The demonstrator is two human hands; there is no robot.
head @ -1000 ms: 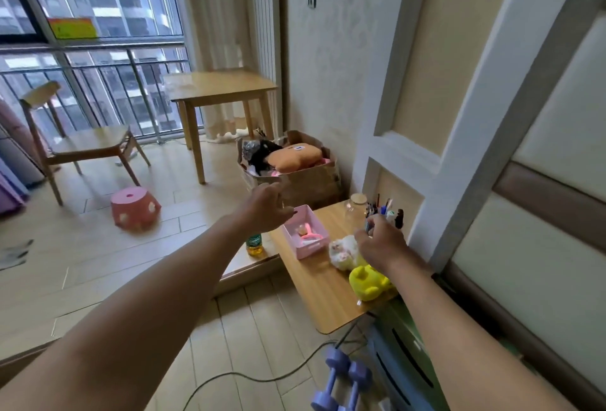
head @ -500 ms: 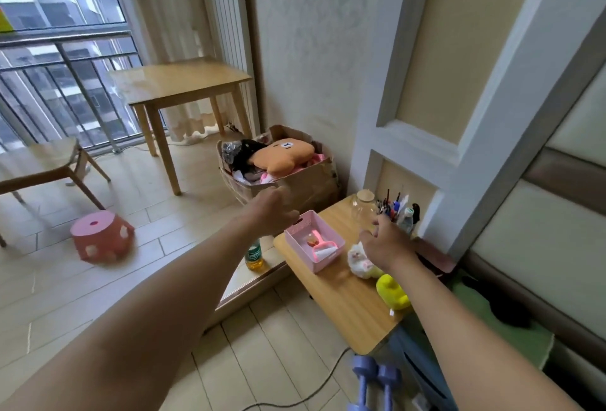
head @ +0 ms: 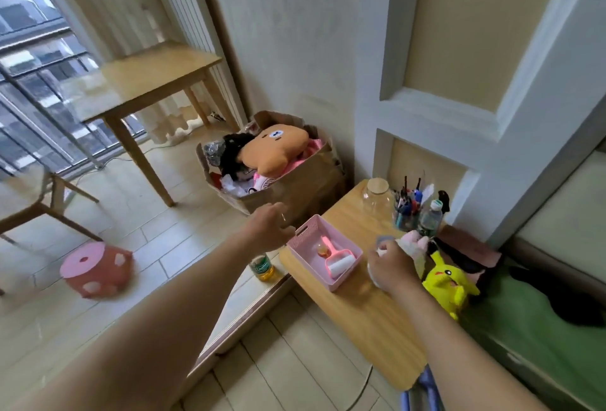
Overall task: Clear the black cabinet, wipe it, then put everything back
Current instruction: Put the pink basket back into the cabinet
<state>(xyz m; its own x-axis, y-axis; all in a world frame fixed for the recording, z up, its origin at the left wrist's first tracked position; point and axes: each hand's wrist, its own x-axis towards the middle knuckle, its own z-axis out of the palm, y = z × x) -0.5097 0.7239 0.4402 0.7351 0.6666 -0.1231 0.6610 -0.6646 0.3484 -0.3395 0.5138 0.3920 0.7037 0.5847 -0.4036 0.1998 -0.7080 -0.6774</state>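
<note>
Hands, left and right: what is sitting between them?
The pink tray, seen in the head view. It sits on the table between the left hand and the right hand, which grips a plush. A lint roller lies in it.

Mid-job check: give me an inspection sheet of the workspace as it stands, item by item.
Surface: light wooden top, loaded at its far end, bare nearer the camera.
Job's things: pink tray holding a lint roller; glass jar; pen cup; small bottle; yellow plush; pink-and-white plush.
Clutter: paper bag of soft toys; yellow-liquid bottle on the step; pink stool; blue dumbbells.
Grippers: left hand at the tray's far-left corner, grip unclear; right hand grips the pink-and-white plush.
Cables: thin cable on the floor.
Surroundings: wooden table, chair, window, green cover.
</note>
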